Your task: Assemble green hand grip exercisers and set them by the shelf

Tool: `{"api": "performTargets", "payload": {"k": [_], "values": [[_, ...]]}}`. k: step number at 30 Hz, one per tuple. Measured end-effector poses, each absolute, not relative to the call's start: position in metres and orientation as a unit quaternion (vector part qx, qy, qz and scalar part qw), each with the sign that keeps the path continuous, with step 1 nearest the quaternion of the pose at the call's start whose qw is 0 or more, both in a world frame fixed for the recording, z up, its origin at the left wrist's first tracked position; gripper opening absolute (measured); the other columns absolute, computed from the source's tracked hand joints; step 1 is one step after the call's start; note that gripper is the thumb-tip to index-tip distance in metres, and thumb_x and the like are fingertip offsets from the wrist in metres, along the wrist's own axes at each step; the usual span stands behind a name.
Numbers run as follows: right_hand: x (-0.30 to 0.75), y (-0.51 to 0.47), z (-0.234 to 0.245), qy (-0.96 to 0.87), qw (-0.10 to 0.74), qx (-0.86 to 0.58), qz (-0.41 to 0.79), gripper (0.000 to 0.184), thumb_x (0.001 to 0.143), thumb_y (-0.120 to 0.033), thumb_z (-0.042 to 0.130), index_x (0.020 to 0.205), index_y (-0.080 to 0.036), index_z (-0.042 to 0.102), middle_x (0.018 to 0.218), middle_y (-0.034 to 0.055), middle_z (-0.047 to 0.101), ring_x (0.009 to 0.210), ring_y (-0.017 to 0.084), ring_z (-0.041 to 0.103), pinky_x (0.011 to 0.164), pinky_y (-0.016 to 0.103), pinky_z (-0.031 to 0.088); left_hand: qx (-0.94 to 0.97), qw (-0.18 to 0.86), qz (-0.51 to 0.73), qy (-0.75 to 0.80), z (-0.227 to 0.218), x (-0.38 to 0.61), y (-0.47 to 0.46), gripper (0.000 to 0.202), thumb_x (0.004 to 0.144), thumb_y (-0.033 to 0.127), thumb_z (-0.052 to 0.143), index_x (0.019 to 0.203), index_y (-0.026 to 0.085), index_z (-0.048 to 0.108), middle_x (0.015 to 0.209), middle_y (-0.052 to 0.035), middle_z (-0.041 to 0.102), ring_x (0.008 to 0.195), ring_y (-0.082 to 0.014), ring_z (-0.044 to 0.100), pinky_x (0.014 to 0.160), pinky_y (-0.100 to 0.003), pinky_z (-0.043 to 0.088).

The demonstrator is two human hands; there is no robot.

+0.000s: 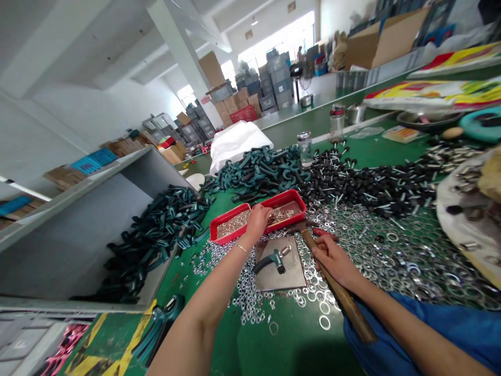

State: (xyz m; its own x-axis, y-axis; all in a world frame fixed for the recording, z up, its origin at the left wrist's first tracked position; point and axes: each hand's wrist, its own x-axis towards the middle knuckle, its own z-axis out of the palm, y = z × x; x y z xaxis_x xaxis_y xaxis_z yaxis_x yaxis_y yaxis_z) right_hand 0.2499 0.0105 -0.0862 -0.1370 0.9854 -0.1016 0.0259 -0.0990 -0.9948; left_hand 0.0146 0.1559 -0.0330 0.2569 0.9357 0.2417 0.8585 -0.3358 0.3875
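Observation:
My left hand (259, 220) reaches into a red divided tray (219, 240), fingers pinched together over the compartment with small metal pins (282, 215). Whatever lies between those fingertips is too small to make out. The other compartment holds tiny metal pieces (234, 223). My right hand (332, 261) is closed around the wooden handle of a hammer (344, 300), its head resting beside the tray. Between my hands, a dark green, curved tool part (274, 259) lies on a square metal plate (279, 282), with a small metal ring piece (286, 250) at its upper end.
Metal rings (376, 245) and nuts (246, 292) surround the plate. Black knob screws (364, 177) and green parts (258, 169) are heaped behind. At left stands a grey bin (133, 183) of green parts. Two jars (305, 149) and red-handled pliers (324, 233) are also there.

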Motion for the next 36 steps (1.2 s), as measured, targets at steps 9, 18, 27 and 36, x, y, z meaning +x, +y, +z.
{"api": "performTargets", "payload": {"k": [9, 18, 27, 36], "values": [[0.249, 0.009, -0.078, -0.501, 0.415, -0.504, 0.568, 0.027, 0.087, -0.046, 0.056, 0.100, -0.025, 0.045, 0.070, -0.0052, 0.057, 0.049, 0.014, 0.057, 0.040, 0.026, 0.045, 0.699, 0.186, 0.369, 0.583, -0.013, 0.000, 0.150, 0.025, 0.092, 0.036, 0.055, 0.089, 0.014, 0.067, 0.077, -0.0039, 0.068, 0.070, -0.0164, 0.062, 0.067, -0.028, 0.048], [0.251, 0.010, -0.075, -0.498, 0.385, -0.506, 0.589, 0.031, 0.090, -0.050, 0.055, 0.103, -0.025, 0.043, 0.064, -0.0060, 0.056, 0.043, 0.012, 0.054, 0.036, 0.023, 0.043, 0.600, 0.468, 0.373, 0.531, -0.021, -0.012, 0.044, 0.021, 0.085, 0.034, 0.066, 0.097, 0.017, 0.069, 0.071, -0.0011, 0.070, 0.067, -0.0161, 0.066, 0.069, -0.029, 0.051], [0.250, 0.011, -0.076, -0.545, 0.359, -0.521, 0.550, 0.030, 0.093, -0.050, 0.052, 0.105, -0.024, 0.044, 0.065, -0.0044, 0.058, 0.047, 0.012, 0.056, 0.043, 0.024, 0.045, 0.712, 0.253, 0.325, 0.569, -0.048, -0.005, 0.041, 0.019, 0.089, 0.028, 0.063, 0.073, 0.018, 0.063, 0.078, -0.0008, 0.062, 0.081, -0.0173, 0.056, 0.078, -0.031, 0.042], [0.247, 0.010, -0.059, -0.459, 0.371, -0.524, 0.615, 0.038, 0.087, -0.052, 0.062, 0.106, -0.024, 0.045, 0.069, -0.0049, 0.057, 0.047, 0.011, 0.053, 0.039, 0.022, 0.043, 0.803, 0.088, 0.211, 0.551, -0.055, 0.004, 0.033, 0.021, 0.096, 0.028, 0.052, 0.081, 0.017, 0.062, 0.086, -0.0068, 0.060, 0.089, -0.0235, 0.054, 0.086, -0.039, 0.042]]}}
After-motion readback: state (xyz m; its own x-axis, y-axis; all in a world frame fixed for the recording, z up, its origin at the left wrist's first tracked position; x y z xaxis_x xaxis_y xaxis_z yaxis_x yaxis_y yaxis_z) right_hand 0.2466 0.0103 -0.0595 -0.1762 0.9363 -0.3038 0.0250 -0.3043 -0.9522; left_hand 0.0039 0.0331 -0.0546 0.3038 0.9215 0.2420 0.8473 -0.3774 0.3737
